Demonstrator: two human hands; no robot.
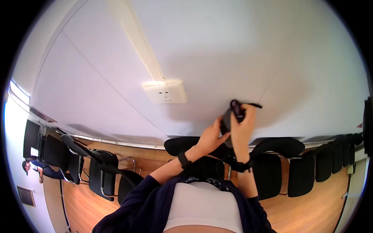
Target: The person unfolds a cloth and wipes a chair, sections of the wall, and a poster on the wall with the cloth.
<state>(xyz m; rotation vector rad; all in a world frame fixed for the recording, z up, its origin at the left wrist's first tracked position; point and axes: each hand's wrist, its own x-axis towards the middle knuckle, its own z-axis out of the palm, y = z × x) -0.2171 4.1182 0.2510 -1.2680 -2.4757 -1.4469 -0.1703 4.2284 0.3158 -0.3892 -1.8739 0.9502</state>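
In the head view my hands are close together in front of a pale wall. My right hand (244, 122) is closed round a glossy, dark, rounded object (237, 110) whose kind I cannot make out. A thin black stick-like piece (254, 105) juts out to the right beyond its fingers. My left hand (211, 136) grips the edge of a dark grey, rounded piece (226, 121) just left of the glossy object. Whether these are parts of one thing I cannot tell. Black bands circle both wrists.
A white wall socket (166, 91) with a cable duct (138, 39) above it is left of my hands. Black chairs (268, 174) line the wall's foot on both sides, over a wooden floor (303, 211). Another person (42, 169) is at the far left.
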